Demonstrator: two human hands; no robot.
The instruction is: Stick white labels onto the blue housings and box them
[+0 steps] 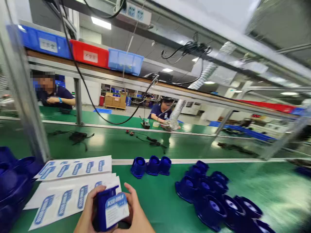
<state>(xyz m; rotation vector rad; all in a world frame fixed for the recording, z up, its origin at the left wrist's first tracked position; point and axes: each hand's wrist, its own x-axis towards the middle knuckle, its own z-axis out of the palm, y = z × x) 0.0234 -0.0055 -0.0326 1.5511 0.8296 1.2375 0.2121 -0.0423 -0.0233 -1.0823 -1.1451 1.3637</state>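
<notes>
Between my two hands is a dark blue plastic housing (100, 213), tilted slightly. A white and blue label (116, 210) reading roughly "DC52Q-5000L/H" lies on its front face. My left hand (86, 213) wraps the left side, thumb along the top edge. My right hand (138, 213) grips the right side and underneath, with one finger raised off the housing. Behind and left of my hands, label sheets (70, 197) with printed blue and white labels overlap on the green bench (155, 191).
Blue housings (210, 207) cluster at right, some more (153, 165) stand mid-bench, and a pile (14, 187) is at far left. A metal post (29, 97) rises at left. Black cables (77, 137) lie beyond the bench edge. Two people (161, 110) sit across.
</notes>
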